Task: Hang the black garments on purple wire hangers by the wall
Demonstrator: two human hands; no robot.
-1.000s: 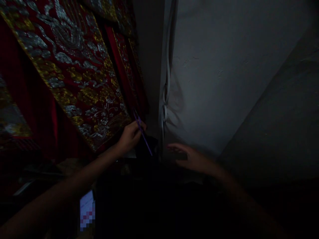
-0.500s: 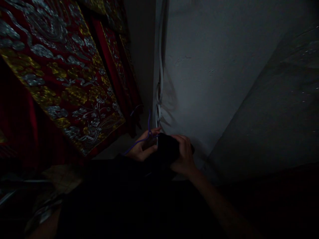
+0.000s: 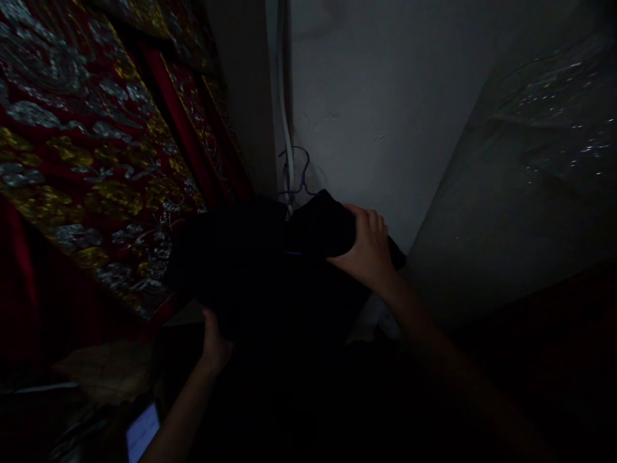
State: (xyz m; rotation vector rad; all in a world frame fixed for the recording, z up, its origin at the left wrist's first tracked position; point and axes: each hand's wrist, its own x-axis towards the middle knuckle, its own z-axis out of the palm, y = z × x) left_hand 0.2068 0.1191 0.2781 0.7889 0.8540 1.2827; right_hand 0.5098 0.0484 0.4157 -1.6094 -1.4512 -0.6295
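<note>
A black garment [image 3: 250, 257] hangs on a purple hanger whose hook [image 3: 301, 173] pokes up above it near the wall corner. My right hand [image 3: 369, 247] is closed over the garment's right shoulder. My left hand [image 3: 212, 344] reaches under the garment's lower left part; its fingers are hidden in the dark cloth. The room is very dark.
Red hangings with gold and silver embroidery [image 3: 87, 154] fill the left. A white cable [image 3: 285, 128] runs down the wall corner. A grey covered surface [image 3: 540, 161] slopes at the right. A lit phone screen [image 3: 141, 434] glows at the bottom left.
The black garment has been lifted higher with the hanger in it. My left hand has dropped from the hanger's hook to the garment's underside. My right hand rose with the shoulder.
</note>
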